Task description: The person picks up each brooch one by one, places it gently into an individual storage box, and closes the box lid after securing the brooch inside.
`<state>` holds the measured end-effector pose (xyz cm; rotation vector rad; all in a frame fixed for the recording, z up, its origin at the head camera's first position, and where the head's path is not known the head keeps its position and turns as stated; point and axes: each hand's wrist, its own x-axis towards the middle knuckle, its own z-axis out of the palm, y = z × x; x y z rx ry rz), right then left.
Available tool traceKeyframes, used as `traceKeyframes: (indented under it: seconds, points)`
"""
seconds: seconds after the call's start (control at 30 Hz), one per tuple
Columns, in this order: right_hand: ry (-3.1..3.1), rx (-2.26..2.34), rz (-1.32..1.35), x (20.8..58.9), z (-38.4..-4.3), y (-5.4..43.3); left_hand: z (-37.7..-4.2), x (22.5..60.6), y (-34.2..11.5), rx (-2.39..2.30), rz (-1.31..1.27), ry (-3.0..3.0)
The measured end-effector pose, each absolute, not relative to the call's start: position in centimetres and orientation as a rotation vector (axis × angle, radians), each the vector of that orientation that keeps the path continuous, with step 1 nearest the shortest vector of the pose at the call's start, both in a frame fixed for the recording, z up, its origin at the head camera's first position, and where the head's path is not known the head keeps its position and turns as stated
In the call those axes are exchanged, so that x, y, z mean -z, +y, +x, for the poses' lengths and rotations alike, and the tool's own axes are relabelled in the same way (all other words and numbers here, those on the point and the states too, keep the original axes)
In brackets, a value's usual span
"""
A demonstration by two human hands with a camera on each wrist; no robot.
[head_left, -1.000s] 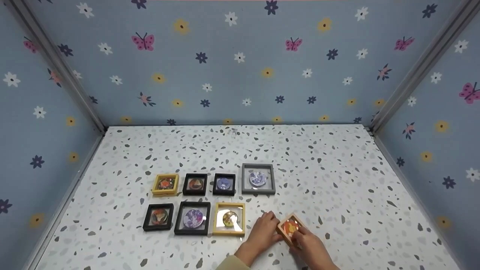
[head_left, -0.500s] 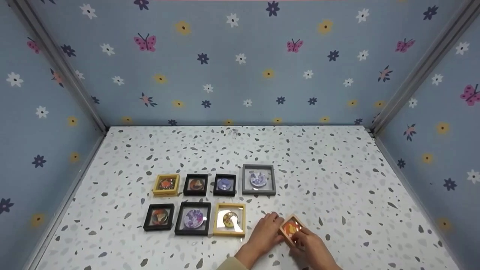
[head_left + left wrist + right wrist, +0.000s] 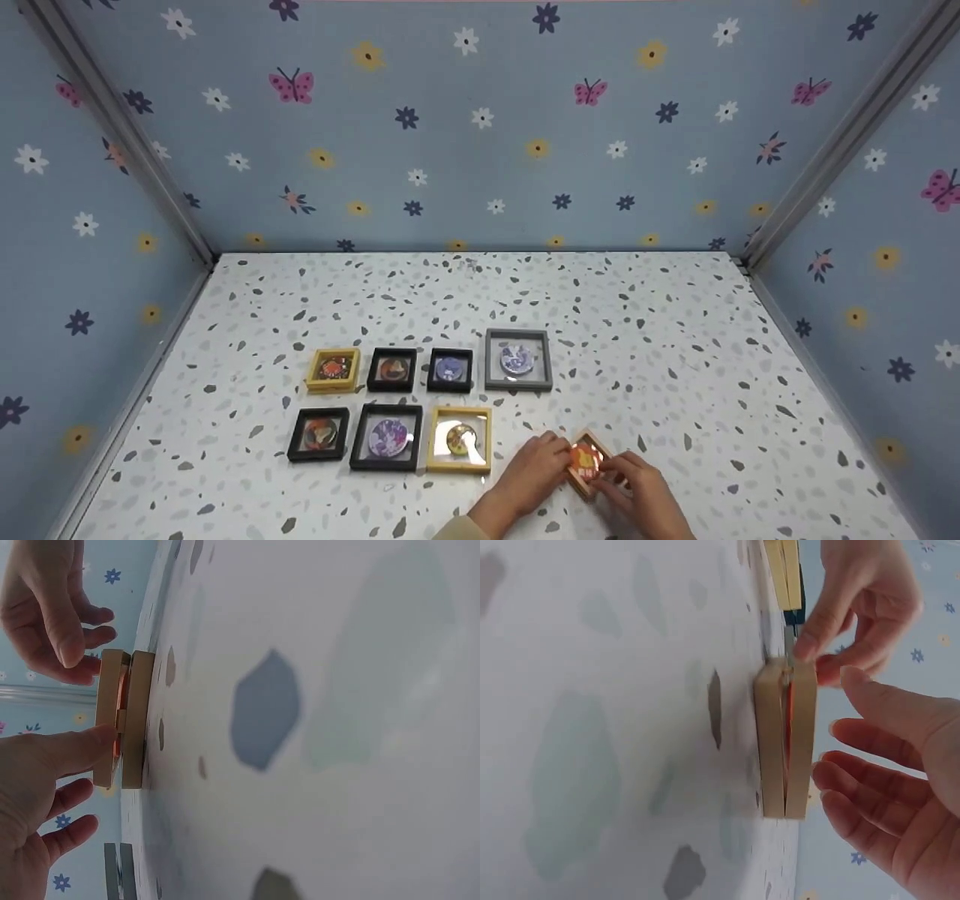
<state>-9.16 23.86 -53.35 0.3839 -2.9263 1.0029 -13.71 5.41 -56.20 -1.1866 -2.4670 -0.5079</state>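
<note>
A light tan display frame point(image 3: 580, 487) lies flat and turned at an angle on the table, an orange and yellow piece point(image 3: 584, 459) showing in its window. In the left wrist view, its two halves point(image 3: 137, 720) are slightly apart along one side, with orange between them. My left hand point(image 3: 534, 472) holds the frame at its left corner, the thumb on the seam. My right hand point(image 3: 643, 491) is at the opposite side with its fingers loosely bent; in the right wrist view these fingers point(image 3: 870, 787) hover beside the upper half.
Left of the hands stand two rows of display frames with round pieces inside: a yellow frame point(image 3: 488, 442), a large black one point(image 3: 355, 442), a small black one point(image 3: 294, 435), and behind them a grey frame point(image 3: 549, 360) with several more. Blue flowered panels point(image 3: 480, 165) enclose the speckled table point(image 3: 675, 337).
My right hand has drawn back to the right, its fingers coming off the window. The left hand and the frame have shifted slightly, and more of the orange piece shows.
</note>
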Motion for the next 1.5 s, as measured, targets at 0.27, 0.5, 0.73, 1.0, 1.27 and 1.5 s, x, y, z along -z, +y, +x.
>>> traceKeyframes:
  seconds: [0.27,0.5,0.73,1.0,1.27,1.5]
  points:
    - [-2.873,-0.834,0.165,53.2,-9.4,24.7,-13.4,55.7,5.0,0.53,-1.186,-2.552]
    - [-2.914,-0.748,0.094,53.3,-9.5,25.0,-13.1,55.4,4.3,0.469,-1.116,-2.542]
    - [-2.927,-0.727,0.134,53.3,-9.7,25.6,-12.8,55.3,3.4,0.417,-1.007,-2.561]
    - [-2.896,-0.725,0.179,53.4,-10.1,26.5,-12.6,55.5,2.9,0.46,-0.876,-2.586]
    - [-2.875,-0.628,0.226,53.3,-10.7,26.9,-13.1,55.9,2.2,0.406,-0.78,-2.519]
    - [-2.826,-0.494,0.326,53.4,-11.2,27.4,-13.3,55.8,2.0,0.443,-0.739,-2.555]
